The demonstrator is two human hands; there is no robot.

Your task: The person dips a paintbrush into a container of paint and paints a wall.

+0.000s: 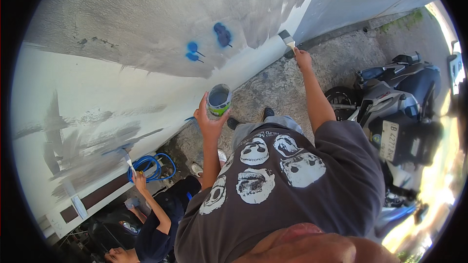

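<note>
My left hand [211,118] is wrapped around a paint can [219,107] with a green label band, held upright in front of my chest. Grey paint [219,97] shows inside it and smears its rim. Out to the right, my right hand [303,58] grips the pale handle of a flat paintbrush [288,39]. The brush's dark bristles are at the lower part of the wall [252,64], close to the corner; whether they touch it I cannot tell. Grey paint covers the upper wall in uneven strokes, with white showing below. Blue and dark spray-paint blotches [222,34] mark the grey area.
To my left, a person [157,212] holds another brush [128,159] against the wall. A coiled blue hose [148,168] lies near the wall's base. A motorcycle [395,98] stands on my right, and a dark vehicle [113,230] is behind the person. Rough concrete ground [270,87] lies underfoot.
</note>
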